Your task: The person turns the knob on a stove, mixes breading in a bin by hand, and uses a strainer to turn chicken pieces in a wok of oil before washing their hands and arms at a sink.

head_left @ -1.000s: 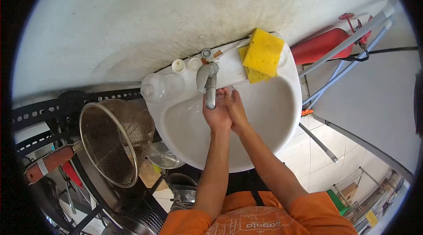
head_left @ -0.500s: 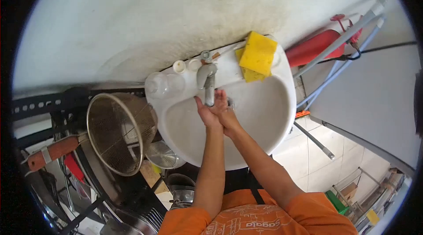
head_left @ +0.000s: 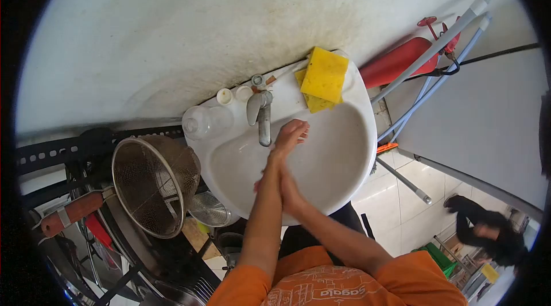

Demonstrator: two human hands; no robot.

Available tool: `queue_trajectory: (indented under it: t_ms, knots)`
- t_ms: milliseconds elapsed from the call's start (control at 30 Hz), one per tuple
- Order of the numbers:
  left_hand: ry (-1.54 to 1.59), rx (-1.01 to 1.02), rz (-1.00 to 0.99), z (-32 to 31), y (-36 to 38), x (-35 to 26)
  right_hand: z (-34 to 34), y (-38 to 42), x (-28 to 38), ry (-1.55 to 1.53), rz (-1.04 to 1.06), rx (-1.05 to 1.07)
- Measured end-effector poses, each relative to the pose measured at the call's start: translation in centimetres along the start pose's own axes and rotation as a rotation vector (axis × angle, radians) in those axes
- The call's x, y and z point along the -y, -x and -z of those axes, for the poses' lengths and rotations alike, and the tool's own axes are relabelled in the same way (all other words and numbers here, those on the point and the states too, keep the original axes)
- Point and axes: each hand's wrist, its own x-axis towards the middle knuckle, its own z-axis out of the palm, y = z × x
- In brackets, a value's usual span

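Over the white sink basin, my left hand is just right of the metal faucet. Its fingers are curled in, with nothing seen in them. My right hand wraps around my left forearm below the wrist. Motion blurs the right hand a little, and the forearm hides part of its fingers. I cannot make out running water from the spout.
Yellow sponges lie on the sink's back right ledge, a clear plastic bottle on its left. A mesh strainer hangs at left. A red fire extinguisher and grey poles lean right. Another person is at lower right.
My hands have left the spout. The left hand has moved right of the faucet, and the right hand has slid down onto the left forearm. Another person has come into view at lower right.
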Motion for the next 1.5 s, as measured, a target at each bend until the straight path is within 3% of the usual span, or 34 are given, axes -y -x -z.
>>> queue_trajectory:
  t_ms: [33,133,233,333,433,600,700,733,800,900,933,1033,1100,1133,1200,1233,1267,1367,1500]
  knots:
    - [-0.079,0.042,0.015,0.6,-0.7,-0.5,-1.5,1.5,-1.1,0.104,-0.049,-0.089]
    - [-0.331,0.152,0.137,2.1,-3.5,0.0,-0.8,3.5,-3.8,0.417,0.181,-0.052]
    - [-0.219,0.18,0.286,2.1,-4.1,0.5,-0.6,2.4,-1.9,0.38,0.114,-0.09]
    - [0.422,0.089,0.262,0.8,-4.0,1.4,-0.2,-2.4,3.9,0.034,-0.063,0.031]
    - [0.708,0.164,0.384,1.0,-4.6,1.2,1.8,-5.9,5.1,-0.134,-0.105,0.132]
    - [0.485,0.109,0.446,1.1,-4.7,0.7,-1.9,3.8,0.3,-0.312,-0.148,0.162]
    - [0.469,0.104,0.433,1.2,-5.7,2.0,-0.3,0.7,2.4,-0.227,-0.094,0.18]
    - [0.474,0.106,0.424,1.3,-6.4,2.6,1.0,-1.6,3.5,-0.286,-0.068,0.303]
    - [0.306,0.16,0.416,1.6,-6.7,3.2,2.7,-5.0,5.5,-0.406,-0.02,0.548]
    - [-0.22,0.214,0.518,2.0,-5.9,0.5,-1.3,-1.5,3.6,-0.14,-0.029,0.217]
    - [-0.434,0.222,0.558,2.0,-5.3,-0.9,-1.5,-0.1,3.0,-0.034,-0.027,0.188]
    - [-0.691,0.357,0.512,4.2,-6.0,0.4,-1.3,1.8,2.7,0.22,-0.009,0.127]
    - [-0.799,0.285,0.448,3.5,-5.7,0.4,-1.1,1.0,4.5,0.326,-0.005,0.108]
    - [-0.854,0.248,0.413,3.0,-5.6,0.3,-0.8,-0.8,5.6,0.197,-0.026,0.101]
    - [-1.146,0.126,0.0,3.5,-5.9,4.1,-0.1,-4.6,7.8,-0.069,-0.062,0.085]
    - [-1.285,0.06,-0.226,2.8,-5.2,2.6,-0.5,-4.5,7.3,0.013,-0.022,0.096]
    - [-1.131,0.187,-0.101,2.9,-4.6,0.8,-0.9,-3.9,6.0,0.091,0.022,0.104]
    - [-1.447,0.122,-0.152,2.8,-4.3,1.8,-1.8,-0.3,4.0,0.257,0.075,-0.027]
    - [-1.47,0.216,-0.045,-0.5,-3.4,-2.6,-2.0,2.2,5.6,0.5,0.08,-0.071]
